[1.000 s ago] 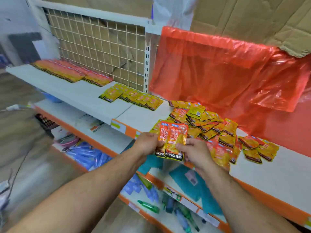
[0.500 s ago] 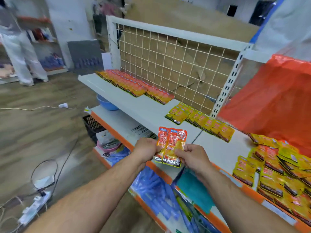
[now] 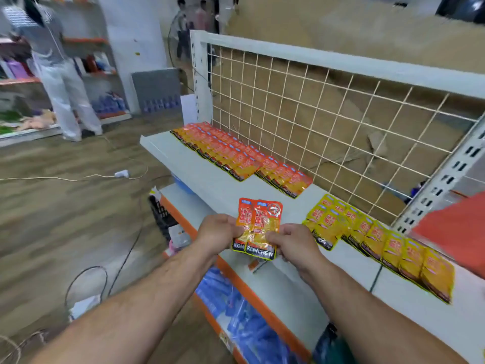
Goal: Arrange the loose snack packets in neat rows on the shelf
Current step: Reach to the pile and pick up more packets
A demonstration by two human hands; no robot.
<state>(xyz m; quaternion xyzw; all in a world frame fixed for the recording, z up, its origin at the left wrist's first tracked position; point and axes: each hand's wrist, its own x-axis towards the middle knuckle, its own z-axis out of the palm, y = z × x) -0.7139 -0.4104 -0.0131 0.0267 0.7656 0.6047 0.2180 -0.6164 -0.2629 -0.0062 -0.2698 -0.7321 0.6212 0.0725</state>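
While cables (image 3: 130,248) cross the wooden floor (image 3: 52,219), packet rows (image 3: 236,157) line the shelf (image 3: 210,186).

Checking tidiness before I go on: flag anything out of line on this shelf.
The orange-red row is broken: its nearer batch sits stepped back toward the wire mesh, not flush with the rest. The yellow row looks even.

Glossy, crinkled plastic packets (image 3: 258,227) at centre catch the light above a smooth, matt painted-metal shelf (image 3: 210,179). At twelve o'clock, a coated wire grid (image 3: 301,106) fronts rough brown cardboard (image 3: 354,27). A matt wood-grain floor (image 3: 65,206) lies at nine o'clock.
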